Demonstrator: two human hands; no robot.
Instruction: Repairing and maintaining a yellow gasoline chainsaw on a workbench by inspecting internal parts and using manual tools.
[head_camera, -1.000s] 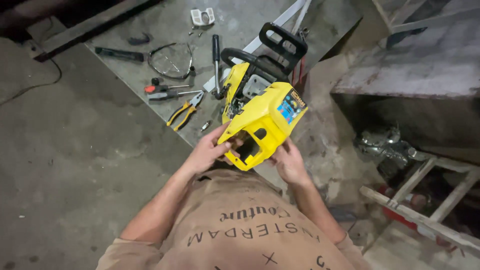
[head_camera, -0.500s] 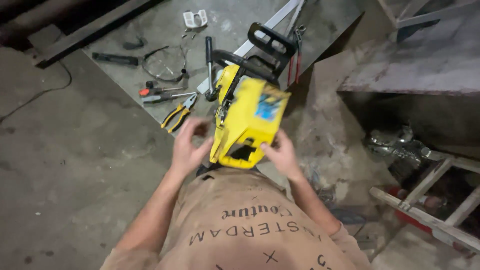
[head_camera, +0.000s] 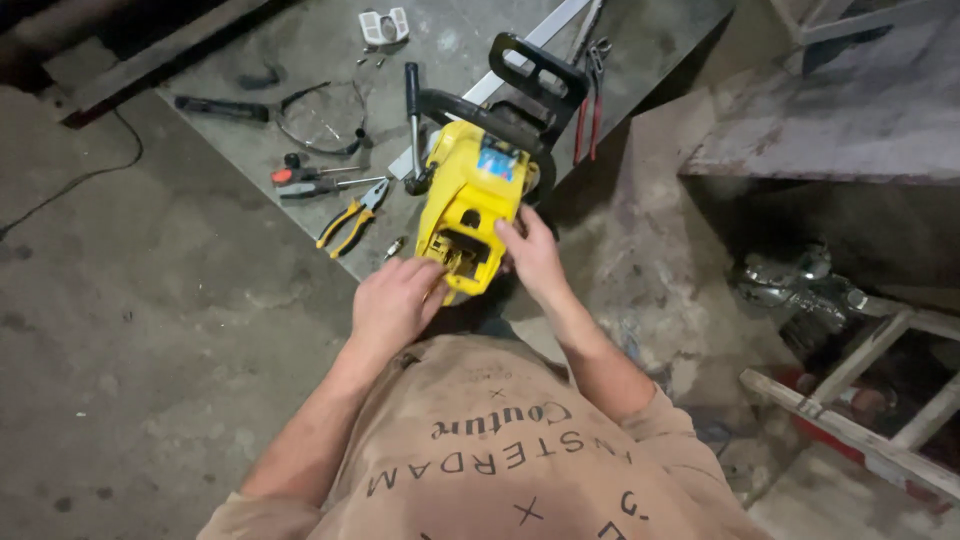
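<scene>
From above, the yellow plastic saw (head_camera: 478, 205) has swung upright on the grey slab (head_camera: 300, 60), its open cavity now facing the person. The left hand (head_camera: 392, 300) curls at that opening, and the right hand (head_camera: 530, 255) grips its side. Yellow-handled pliers (head_camera: 350, 215) lie just left.

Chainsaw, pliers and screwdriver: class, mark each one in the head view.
yellow chainsaw (head_camera: 470, 195), head view, on its yellow body.
yellow-handled pliers (head_camera: 350, 215), head view, on the handles.
red-handled screwdriver (head_camera: 300, 176), head view, on the handle.
</scene>
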